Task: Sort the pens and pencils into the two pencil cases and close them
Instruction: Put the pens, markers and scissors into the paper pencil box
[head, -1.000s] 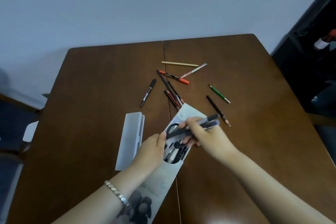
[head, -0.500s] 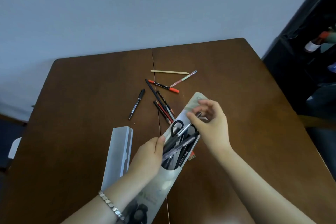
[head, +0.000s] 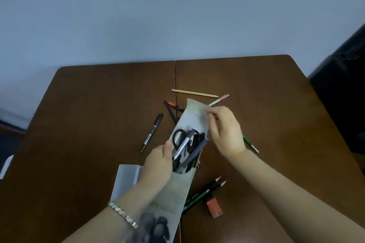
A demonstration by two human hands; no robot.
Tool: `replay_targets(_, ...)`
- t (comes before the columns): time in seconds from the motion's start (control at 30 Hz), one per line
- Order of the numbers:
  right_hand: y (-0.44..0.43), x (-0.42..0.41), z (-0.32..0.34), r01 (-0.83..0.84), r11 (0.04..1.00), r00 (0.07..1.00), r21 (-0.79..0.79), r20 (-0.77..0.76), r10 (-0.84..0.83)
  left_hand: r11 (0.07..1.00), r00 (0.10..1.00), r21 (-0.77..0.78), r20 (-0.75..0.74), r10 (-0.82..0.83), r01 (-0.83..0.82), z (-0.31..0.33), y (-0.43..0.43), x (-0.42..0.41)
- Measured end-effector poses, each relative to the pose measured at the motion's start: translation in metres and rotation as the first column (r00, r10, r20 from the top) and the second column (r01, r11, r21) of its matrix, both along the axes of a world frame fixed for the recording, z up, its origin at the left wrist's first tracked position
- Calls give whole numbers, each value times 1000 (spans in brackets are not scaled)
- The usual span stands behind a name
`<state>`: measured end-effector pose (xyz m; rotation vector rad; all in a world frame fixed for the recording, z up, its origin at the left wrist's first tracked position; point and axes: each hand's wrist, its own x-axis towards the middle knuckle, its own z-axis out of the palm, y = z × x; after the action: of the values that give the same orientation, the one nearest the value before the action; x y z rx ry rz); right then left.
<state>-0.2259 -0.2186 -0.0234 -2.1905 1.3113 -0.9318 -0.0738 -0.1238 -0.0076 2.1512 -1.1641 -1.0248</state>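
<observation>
A long printed pencil case (head: 173,199) is held up over the table, its flap (head: 195,110) open. Black scissors (head: 181,138) and several pens (head: 182,148) stick out of its mouth. My left hand (head: 158,165) grips the case at the mouth, thumb on its edge. My right hand (head: 225,130) pinches the flap's right edge near the top. A second, translucent white case (head: 125,179) lies on the table, partly hidden behind my left wrist. Loose on the table: a black marker (head: 152,132), an orange-capped marker (head: 174,105), a wooden pencil (head: 194,93), a pink pen (head: 220,99), a green pencil (head: 250,144).
Several dark pencils (head: 203,193) and an orange eraser (head: 214,206) lie just right of the printed case. The brown table (head: 88,124) has a seam down its middle. A grey wall is behind, and dark furniture (head: 345,94) stands at the right.
The pens my right hand held are now inside the printed case. That hand has moved up to the flap and pinched it. The case is lifted higher and tilted more upright.
</observation>
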Motion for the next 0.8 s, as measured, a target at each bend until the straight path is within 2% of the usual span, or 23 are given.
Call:
replay_targets(0.07, -41, 9, -19, 33, 999, 975, 14, -219, -29, 994, 994, -24, -6, 110, -110, -5, -8, 15)
replay_targets(0.1, -57, 12, -29, 11, 998, 924, 67, -383, 16, 987, 987, -36, -15, 157, -158, -8, -11, 23)
replay_targets(0.17, -78, 18, -43, -19, 983, 744, 181, -654, 134, 973, 974, -38, -24, 226, -227, -13, -15, 39)
replay_targets(0.23, -90, 25, -53, -59, 984, 594, 166, -786, 168, 964, 964, -25, -23, 264, -265, -20, -19, 56)
replay_targets(0.33, -98, 28, -53, -117, 984, 488, 132, -855, 173, 958, 958, -9, -27, 287, -287, -25, -22, 71)
replay_targets(0.4, -101, 34, -47, -87, 977, 541, 195, -814, 210, 953, 952, -1, -47, 303, -303, -27, -25, 77)
replay_targets(0.57, -91, 73, -43, -8, 934, 781, 358, -581, 230, 954, 951, 21, -70, 301, -300, -33, -23, 83)
replay_targets(0.6, -87, 82, -45, 15, 917, 796, 398, -560, 230, 955, 952, 23, -68, 297, -297, -33, -21, 85)
replay_targets(0.73, -74, 98, -50, 132, 861, 746, 491, -621, 240, 961, 959, 12, -69, 276, -276, -27, -9, 88)
replay_targets(0.8, -66, 99, -41, 190, 806, 815, 561, -548, 189, 960, 957, 6, -80, 278, -278, -22, 0, 91)
